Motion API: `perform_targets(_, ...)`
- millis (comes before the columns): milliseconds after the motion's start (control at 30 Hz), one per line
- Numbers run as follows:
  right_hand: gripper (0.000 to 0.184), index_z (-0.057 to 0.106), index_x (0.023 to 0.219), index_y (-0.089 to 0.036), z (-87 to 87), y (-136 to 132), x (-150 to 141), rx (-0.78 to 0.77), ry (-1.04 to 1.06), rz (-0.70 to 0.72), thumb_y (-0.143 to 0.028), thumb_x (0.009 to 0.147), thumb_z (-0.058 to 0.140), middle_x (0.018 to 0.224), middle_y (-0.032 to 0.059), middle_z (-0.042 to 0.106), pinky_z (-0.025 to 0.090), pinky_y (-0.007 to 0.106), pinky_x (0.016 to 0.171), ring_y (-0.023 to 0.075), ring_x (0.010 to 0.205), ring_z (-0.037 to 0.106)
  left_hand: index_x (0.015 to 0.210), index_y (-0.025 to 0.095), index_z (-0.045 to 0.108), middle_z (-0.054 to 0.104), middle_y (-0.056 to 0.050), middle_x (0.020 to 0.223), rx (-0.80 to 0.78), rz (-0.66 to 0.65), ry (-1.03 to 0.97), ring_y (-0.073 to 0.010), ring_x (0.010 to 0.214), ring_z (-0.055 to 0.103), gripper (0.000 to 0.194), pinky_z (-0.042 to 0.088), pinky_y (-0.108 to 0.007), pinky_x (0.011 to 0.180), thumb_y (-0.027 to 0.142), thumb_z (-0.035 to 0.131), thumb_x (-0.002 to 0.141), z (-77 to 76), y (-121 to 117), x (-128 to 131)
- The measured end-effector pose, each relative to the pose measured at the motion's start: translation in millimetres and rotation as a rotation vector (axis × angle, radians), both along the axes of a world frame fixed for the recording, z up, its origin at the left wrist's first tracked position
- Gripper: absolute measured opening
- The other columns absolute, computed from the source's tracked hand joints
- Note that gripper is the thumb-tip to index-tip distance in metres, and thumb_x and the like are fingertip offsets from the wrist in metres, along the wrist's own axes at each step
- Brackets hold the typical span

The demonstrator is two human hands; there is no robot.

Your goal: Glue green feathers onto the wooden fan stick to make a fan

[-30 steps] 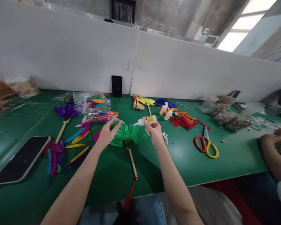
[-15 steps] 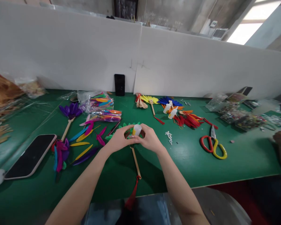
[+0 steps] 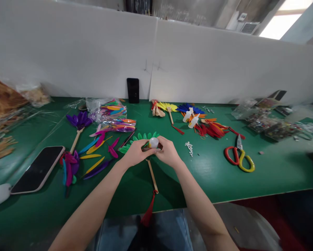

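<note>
A green feather fan [image 3: 135, 140] with a wooden stick handle [image 3: 152, 176] and a red tassel [image 3: 148, 214] lies on the green table [image 3: 198, 181]. Both hands meet over the fan's centre. My right hand [image 3: 168, 152] is wrapped round a small white glue bottle [image 3: 153, 142], its base towards me. My left hand [image 3: 134, 153] pinches a green feather against the fan, right beside the bottle. Fingers of both hands are curled closed.
Loose coloured feathers [image 3: 96, 157] and a purple fan [image 3: 79, 122] lie left, with a phone [image 3: 37, 169] further left. Bagged feathers [image 3: 110, 116] sit behind. Red-yellow scissors [image 3: 238, 158], white beads [image 3: 189, 148], more fans and glue bottles [image 3: 190, 118] lie right. A black phone [image 3: 133, 90] leans on the white partition.
My hands came together over the fan's centre. The glue bottle, held sideways above the fan a second ago, now points down onto it. The other person's arm at right has left the view.
</note>
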State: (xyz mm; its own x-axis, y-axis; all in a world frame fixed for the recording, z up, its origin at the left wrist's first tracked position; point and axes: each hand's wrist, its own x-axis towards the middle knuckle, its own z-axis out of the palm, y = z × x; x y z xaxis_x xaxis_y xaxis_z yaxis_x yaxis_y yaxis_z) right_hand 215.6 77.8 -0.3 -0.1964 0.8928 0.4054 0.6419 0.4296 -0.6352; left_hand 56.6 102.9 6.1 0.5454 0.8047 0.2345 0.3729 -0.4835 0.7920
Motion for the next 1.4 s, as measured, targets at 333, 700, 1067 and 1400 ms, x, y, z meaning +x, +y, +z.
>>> perform_targets(333,0.015,0.035,0.057,-0.020,-6.3,1.6,-5.3,-0.015,0.156,-0.084,-0.017,0.065,0.048,0.053,-0.0045,0.037,0.024,0.022,0.046,0.0099,0.049,0.034,0.082,0.012,0.064,0.052,0.002,0.059,-0.046,0.063,-0.068,-0.0103,0.053,0.043,0.029,0.031,-0.021,0.049,0.040,0.055,0.079,0.3,-4.2,4.3)
perform_targets(700,0.013,0.038,0.056,-0.020,-11.6,1.0,-15.5,0.046,0.226,-0.169,-0.018,0.067,0.045,0.051,-0.0049,0.034,0.024,0.022,0.045,0.0097,0.047,0.032,0.082,0.013,0.065,0.056,0.000,0.060,-0.058,0.155,-0.106,-0.0114,0.052,0.047,0.029,0.034,-0.020,0.049,0.041,0.057,0.078,0.1,-7.6,8.9)
perform_targets(1067,0.010,0.048,0.067,-0.019,-1.6,-3.7,-14.2,0.073,-0.132,-0.255,-0.027,0.074,0.049,0.060,-0.0004,0.048,0.026,0.022,0.047,0.0121,0.049,0.042,0.083,0.012,0.064,0.056,0.000,0.062,-0.137,0.151,-0.145,-0.0116,0.054,0.047,0.028,0.036,-0.020,0.049,0.038,0.060,0.073,10.7,-4.8,4.5)
perform_targets(1400,0.023,0.047,0.058,-0.018,-8.1,2.2,-9.3,0.027,-0.079,-0.068,-0.033,0.073,0.054,0.051,-0.0023,0.044,0.023,0.022,0.046,0.0095,0.045,0.038,0.102,0.017,0.054,0.057,-0.003,0.086,-0.141,0.038,-0.141,-0.0142,0.070,0.053,0.031,0.042,-0.022,0.057,0.037,0.058,0.078,5.7,-2.1,-0.7)
